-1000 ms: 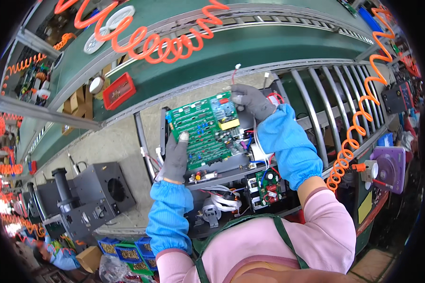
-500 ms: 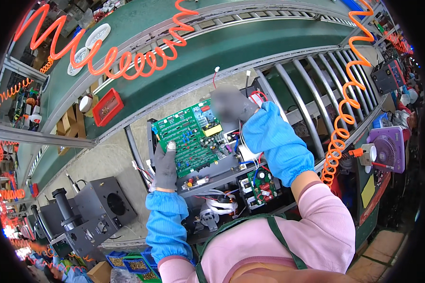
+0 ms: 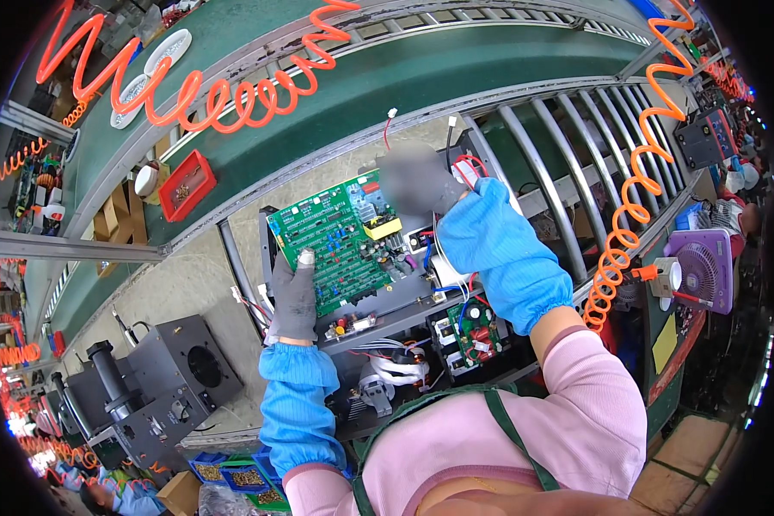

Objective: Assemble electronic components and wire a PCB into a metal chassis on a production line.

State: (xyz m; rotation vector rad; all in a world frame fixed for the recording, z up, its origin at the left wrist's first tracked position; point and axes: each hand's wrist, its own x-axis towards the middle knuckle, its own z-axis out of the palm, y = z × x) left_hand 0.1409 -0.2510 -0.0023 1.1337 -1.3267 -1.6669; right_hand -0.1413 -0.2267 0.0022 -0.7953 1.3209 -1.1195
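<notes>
A large green circuit board (image 3: 331, 249) with a yellow transformer lies tilted over an open dark metal chassis (image 3: 387, 324). My left hand (image 3: 294, 301), in a grey glove, grips the board's near left edge, its thumb on top and its other fingers hidden. At the board's far right end is my right hand (image 3: 421, 185), also gloved; a blur hides its fingers and anything in them. White and red wires run near this hand. Nearer to me, a smaller green board (image 3: 476, 334) and a bundle of white cables (image 3: 400, 370) sit in the chassis.
Another dark metal housing (image 3: 159, 370) with a fan opening stands left on the bench. Metal rollers (image 3: 546, 176) lie to the right. Orange coiled hoses (image 3: 632, 206) hang on both sides. A red tray (image 3: 187, 185) of small parts is at far left, a purple fan (image 3: 701, 271) at right.
The whole view has shifted slightly, so most things appear a little farther left and up. Both hands stay at the circuit board, with no clear change of hold.
</notes>
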